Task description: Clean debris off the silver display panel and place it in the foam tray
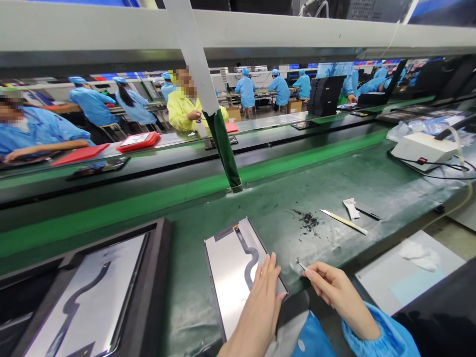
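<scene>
A display panel (223, 263) with a silvery back lies tilted on the green mat in front of me. A dark, wavy flex cable (243, 245) runs down its back. My left hand (258, 297) rests flat on the panel's right side, fingers stretched out, covering part of the cable. To the right, my right hand (332, 287) pinches a pair of thin metal tweezers (302, 267) just above the mat near its front edge. A small dark scrap appears at the tweezers' tip. Beyond that hand lies a pile of black shreds (308, 220).
A second panel (100, 258) sits in a black foam tray (158, 248) at left. A pale-handled blade (344, 221), a black pen-like tool (367, 213) and a white device (424, 151) are at right. A post (226, 153) stands ahead; co-workers sit beyond the conveyor (167, 158).
</scene>
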A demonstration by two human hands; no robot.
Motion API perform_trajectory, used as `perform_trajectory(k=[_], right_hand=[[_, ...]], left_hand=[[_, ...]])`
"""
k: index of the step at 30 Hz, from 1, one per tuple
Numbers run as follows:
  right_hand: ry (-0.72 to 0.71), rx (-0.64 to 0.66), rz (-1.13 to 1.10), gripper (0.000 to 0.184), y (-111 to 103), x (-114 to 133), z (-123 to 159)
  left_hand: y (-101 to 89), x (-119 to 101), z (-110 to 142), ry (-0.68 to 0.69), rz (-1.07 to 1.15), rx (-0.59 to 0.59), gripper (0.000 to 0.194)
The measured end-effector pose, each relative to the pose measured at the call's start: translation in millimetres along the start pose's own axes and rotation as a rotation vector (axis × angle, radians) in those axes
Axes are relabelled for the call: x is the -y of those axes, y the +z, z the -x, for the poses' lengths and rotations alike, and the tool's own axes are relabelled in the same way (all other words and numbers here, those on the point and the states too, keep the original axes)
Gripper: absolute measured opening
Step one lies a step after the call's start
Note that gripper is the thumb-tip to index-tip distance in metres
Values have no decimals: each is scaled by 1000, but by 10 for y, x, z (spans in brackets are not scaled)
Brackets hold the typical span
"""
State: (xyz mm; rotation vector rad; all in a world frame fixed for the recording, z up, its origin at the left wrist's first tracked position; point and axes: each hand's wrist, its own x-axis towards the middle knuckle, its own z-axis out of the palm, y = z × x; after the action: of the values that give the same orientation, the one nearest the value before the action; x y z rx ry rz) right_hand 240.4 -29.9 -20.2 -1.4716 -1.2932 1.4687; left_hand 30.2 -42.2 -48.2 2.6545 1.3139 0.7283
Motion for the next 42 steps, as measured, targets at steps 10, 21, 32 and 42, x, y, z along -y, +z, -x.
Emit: perform_trajectory(k=[10,21,32,42], right_hand=[[-150,-41,16,46,12,-100,-40],[-197,-268,302,37,14,-170,85],[-194,-271,238,46,-13,-350,216],[-144,-210,173,44,56,-462,278]], left_hand=[[-460,58,-816,-39,86,161,17],[-245,40,-1156,-164,265,170,12],[-162,95,-1687,5,37,147,13],[-411,206,-1371,50,-151,238,55]])
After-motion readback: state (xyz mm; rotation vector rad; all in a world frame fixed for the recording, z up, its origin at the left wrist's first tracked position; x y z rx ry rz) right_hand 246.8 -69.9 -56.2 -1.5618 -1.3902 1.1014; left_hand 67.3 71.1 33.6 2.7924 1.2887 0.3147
